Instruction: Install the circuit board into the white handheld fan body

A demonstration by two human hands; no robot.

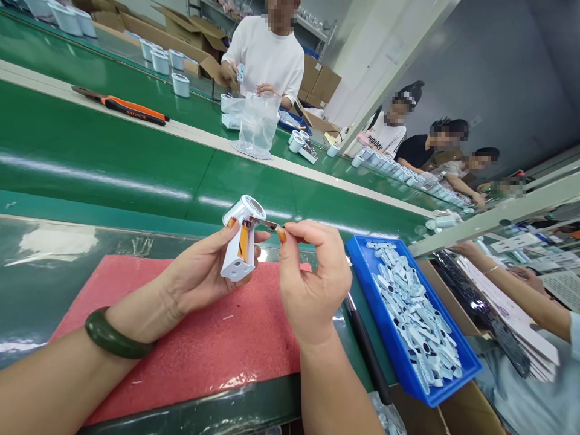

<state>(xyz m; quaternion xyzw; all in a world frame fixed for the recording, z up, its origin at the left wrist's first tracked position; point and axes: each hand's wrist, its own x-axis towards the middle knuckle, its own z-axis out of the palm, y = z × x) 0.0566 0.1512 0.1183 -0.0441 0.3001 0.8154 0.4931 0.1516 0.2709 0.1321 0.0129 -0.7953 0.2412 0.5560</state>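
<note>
The white device (240, 244) is held upright above the far edge of the red mat (190, 338), gripped by the left hand (199, 275), whose fingers are closed around its lower body with the thumb pressed against its side; the device has a round head at the top and an orange strip down its open side. The right hand (312, 275) is raised just beside it, its thumb and forefinger pinched together on a small metal strip (270, 226) that reaches to the device just under the round head. A green bangle (113, 338) sits on the left wrist. The red mat lies on the near edge of the bench, on clear plastic sheeting. At the right edge of the bench, a blue tray (362, 266) holds a heap of small pale parts (417, 314), and a black rod (367, 350) lies between the mat and the tray. Beyond the hands runs a green conveyor belt (113, 157), with an orange and black tool (122, 106) on its far side. Across the belt a person in a white shirt (265, 57) handles a clear plastic bag (256, 124), and other people sit further along the line on the right.
</note>
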